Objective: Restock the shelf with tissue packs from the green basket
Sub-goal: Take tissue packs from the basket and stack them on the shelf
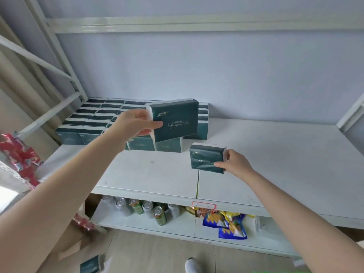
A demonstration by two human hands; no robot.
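Observation:
My left hand (136,123) grips a dark green tissue pack (177,119) by its left end and holds it in the air above the stocked packs. My right hand (234,162) pinches a second dark green tissue pack (206,159) by its right end, just over the white shelf board (275,154). Rows of the same packs (94,119) fill the shelf's back left part, several rows deep. Only a thin green strip of the basket (275,271) shows at the bottom edge. Another pack (90,266) lies low at the bottom left.
The shelf's right half is bare board up to a white upright (350,113). The lower shelf holds drink cans (157,211) and blue snack bags (230,227). Red packets (19,156) sit at the left. White frame bars (49,62) cross the upper left.

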